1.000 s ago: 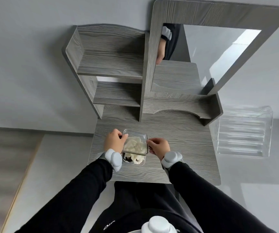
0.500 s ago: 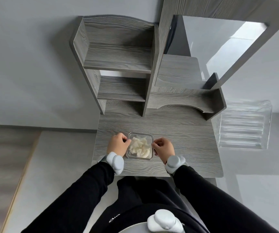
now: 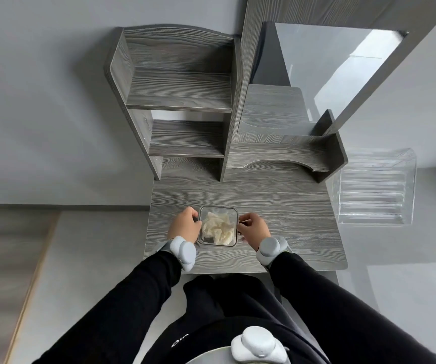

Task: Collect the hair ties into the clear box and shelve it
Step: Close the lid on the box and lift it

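You are gripping the box [image 3: 218,226] with your left hand [image 3: 184,225] and right hand [image 3: 254,229] on opposite sides; it is sitting on the grey wood-grain surface [image 3: 285,206], holding pale hair ties [image 3: 217,227]. Shelves [image 3: 185,101] and a mirror [image 3: 337,69] are standing behind against a grey wall.

The clear box [image 3: 218,226], square with rounded corners, sits flat on the tabletop [image 3: 285,206], near its front edge and well short of the shelf unit [image 3: 180,101]. Pale cream hair ties [image 3: 217,227] fill it in a crumpled heap.
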Demonstrator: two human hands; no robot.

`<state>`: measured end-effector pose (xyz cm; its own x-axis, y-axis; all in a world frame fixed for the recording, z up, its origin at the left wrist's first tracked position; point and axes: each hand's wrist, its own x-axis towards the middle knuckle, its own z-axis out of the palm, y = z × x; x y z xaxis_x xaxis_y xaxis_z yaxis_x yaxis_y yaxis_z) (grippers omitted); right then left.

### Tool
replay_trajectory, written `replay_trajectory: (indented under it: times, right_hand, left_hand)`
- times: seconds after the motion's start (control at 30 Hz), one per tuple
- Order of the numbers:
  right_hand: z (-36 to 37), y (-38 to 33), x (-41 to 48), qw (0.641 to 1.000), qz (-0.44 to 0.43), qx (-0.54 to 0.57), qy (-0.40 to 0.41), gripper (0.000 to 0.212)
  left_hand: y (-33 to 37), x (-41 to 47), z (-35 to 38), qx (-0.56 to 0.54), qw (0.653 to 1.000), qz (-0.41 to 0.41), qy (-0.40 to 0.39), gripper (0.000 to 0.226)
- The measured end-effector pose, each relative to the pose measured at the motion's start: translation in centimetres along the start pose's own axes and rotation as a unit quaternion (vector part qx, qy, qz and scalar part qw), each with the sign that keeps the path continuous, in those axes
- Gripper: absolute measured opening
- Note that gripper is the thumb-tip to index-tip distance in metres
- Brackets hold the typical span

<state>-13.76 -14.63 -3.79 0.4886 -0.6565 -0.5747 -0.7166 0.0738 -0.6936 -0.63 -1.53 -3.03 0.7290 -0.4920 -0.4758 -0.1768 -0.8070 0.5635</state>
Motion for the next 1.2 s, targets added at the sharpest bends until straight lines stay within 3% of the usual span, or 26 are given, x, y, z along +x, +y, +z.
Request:
replay_trajectory:
  times: [0.27, 0.47, 0.63, 0.9, 0.97, 1.07, 1.2]
  right_hand:
    - [-0.1, -0.5, -0.1, 0.998, 0.053, 0.024, -0.019, 0.012]
    - [-0.7, -0.5, 0.2, 0.991, 0.091, 0.081, -0.052, 0.018]
    - [-0.9, -0.8, -0.2, 0.990, 0.081, 0.029, -0.109, 0.016]
    - [-0.3, -1.0, 0.0, 0.996, 0.069, -0.017, -0.045, 0.018]
    - [-0.5, -1.3, 0.0, 0.996, 0.043, -0.075, 0.004, 0.024]
    - [-1.0, -1.9, -0.1, 0.988, 0.003, -0.147, 0.043, 0.033]
    - [-1.4, -2.2, 0.2, 0.981, -0.011, -0.194, 0.019, 0.019]
  left_hand:
    - [-0.1, 0.2, 0.0, -0.002, 1.000, -0.004, -0.007, 0.007]
    - [-0.6, 0.9, 0.0, -0.031, 0.998, -0.025, -0.038, 0.019]
    - [-1.1, 1.1, 0.1, -0.053, 0.997, -0.020, -0.047, 0.026]
    - [-1.1, 0.6, 0.2, -0.095, 0.993, -0.061, -0.021, 0.032]
    - [-0.7, 0.3, 0.3, -0.076, 0.996, -0.049, 0.011, 0.034]
    - [0.0, -0.3, 0.1, 0.041, 0.998, -0.020, 0.043, 0.029]
    - [0.1, -0.2, -0.1, 0.136, 0.990, 0.008, 0.026, 0.031]
